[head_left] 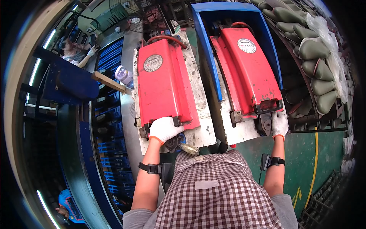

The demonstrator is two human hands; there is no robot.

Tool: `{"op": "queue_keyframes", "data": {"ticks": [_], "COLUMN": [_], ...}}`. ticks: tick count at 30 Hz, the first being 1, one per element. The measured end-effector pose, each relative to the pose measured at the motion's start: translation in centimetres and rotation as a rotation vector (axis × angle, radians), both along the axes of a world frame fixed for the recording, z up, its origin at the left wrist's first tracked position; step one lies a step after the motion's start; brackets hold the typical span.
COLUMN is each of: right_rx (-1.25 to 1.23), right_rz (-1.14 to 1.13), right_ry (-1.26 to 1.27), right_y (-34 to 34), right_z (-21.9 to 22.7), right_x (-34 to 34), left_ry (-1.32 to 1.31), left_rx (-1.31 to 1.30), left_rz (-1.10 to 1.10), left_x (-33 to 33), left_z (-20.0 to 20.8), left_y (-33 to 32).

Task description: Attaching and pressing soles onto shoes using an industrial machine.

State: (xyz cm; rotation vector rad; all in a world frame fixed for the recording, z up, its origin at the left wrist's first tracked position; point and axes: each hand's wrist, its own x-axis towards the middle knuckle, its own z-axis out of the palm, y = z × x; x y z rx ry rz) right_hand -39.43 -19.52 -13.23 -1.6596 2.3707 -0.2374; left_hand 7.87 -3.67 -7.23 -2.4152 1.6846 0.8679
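Red left cover (162, 84), white-gloved left hand (165, 129) clasping its front

A person in a checked apron (213, 191) faces two red covers, both arms reaching up from the lower edge of the view. The left forearm passes the near edge of the left surface (204, 131), back of the hand upward, fingers curled over the black left handle (177, 121) close to that surface's near left corner. The left cover lies lengthwise on this pale, scuffed surface. The right arm is nearly straight, wrist in line with the forearm, the gloved right hand (280, 124) at the near right corner of the right surface (244, 133), just beside a black fitting (265, 124) and below the right handle (268, 107). Whether its fingers grip anything cannot be told. The right cover (249, 68) lies on the right surface, its far end inside a blue housing (228, 7). Orange cuffs edge both gloves; a black strap circles each forearm.
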Motion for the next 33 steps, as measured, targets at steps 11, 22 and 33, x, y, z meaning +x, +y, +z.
{"op": "queue_keyframes", "data": {"ticks": [11, 22, 33], "right_rx": [-0.017, -0.073, -0.577], "right_rz": [0.014, 0.022, 0.002], "right_ry": [0.007, 0.003, -0.734], "right_y": [-0.3, 0.1, 1.0], "right_z": [-0.9, -0.9, -5.7], "right_x": [-0.6, -0.6, -2.7], "left_ry": [0.004, -0.021, -0.033], "left_rx": [-0.02, -0.03, -0.066], "left_rz": [-0.012, -0.033, -0.027], "left_x": [0.0, 0.0, 0.0], "left_z": [0.1, 0.0, 0.2], "left_y": [0.0, 0.1, 0.0]}}
